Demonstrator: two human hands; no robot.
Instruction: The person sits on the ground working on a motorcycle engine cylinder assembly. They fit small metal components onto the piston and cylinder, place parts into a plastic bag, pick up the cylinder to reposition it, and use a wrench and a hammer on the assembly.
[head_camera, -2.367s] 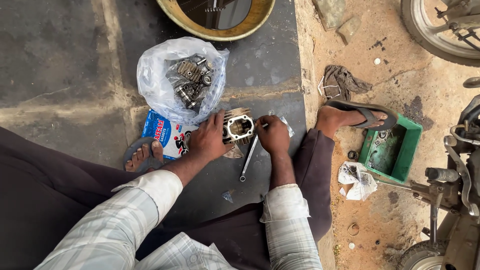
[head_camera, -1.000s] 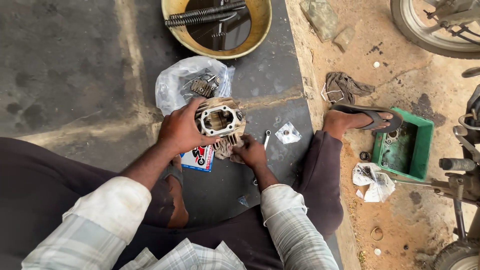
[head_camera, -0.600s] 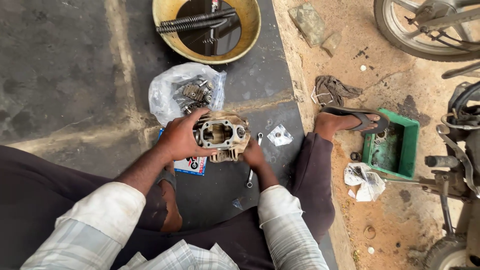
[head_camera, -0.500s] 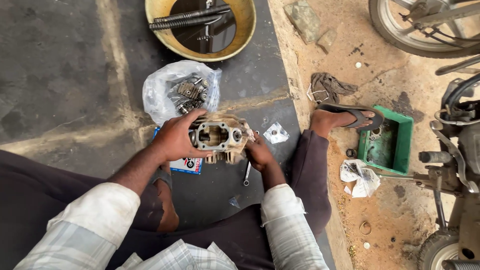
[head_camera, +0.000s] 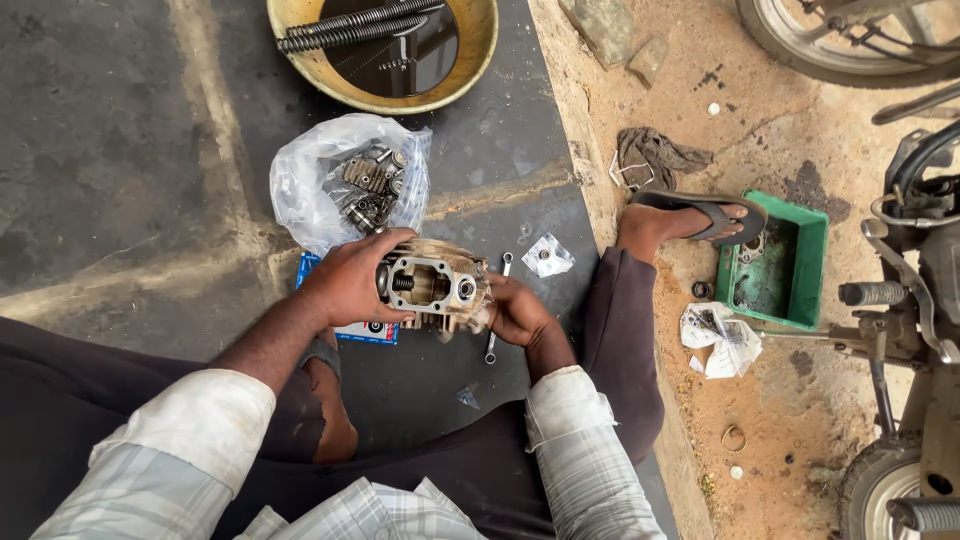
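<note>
Both my hands hold a grimy metal engine cylinder head (head_camera: 432, 285) above the dark floor, its open side facing up toward me. My left hand (head_camera: 352, 280) grips its left side with the fingers curled over the top edge. Its right side rests in my right hand (head_camera: 515, 308), which cups it from below. A spanner (head_camera: 497, 320) lies on the floor just under the part, partly hidden by my right hand. A blue and white packet (head_camera: 345, 325) sits beneath my left hand.
A clear plastic bag of metal parts (head_camera: 350, 185) lies just beyond the head. A yellow basin (head_camera: 385, 50) with dark oil and springs stands at the top. To the right are a small clear packet (head_camera: 547, 255), a green tray (head_camera: 778, 262), a rag (head_camera: 655, 155) and a motorcycle (head_camera: 910, 300).
The engine part has been lifted off the floor and turned over, so its open side now faces up. My right hand let go of the spanner and took the part.
</note>
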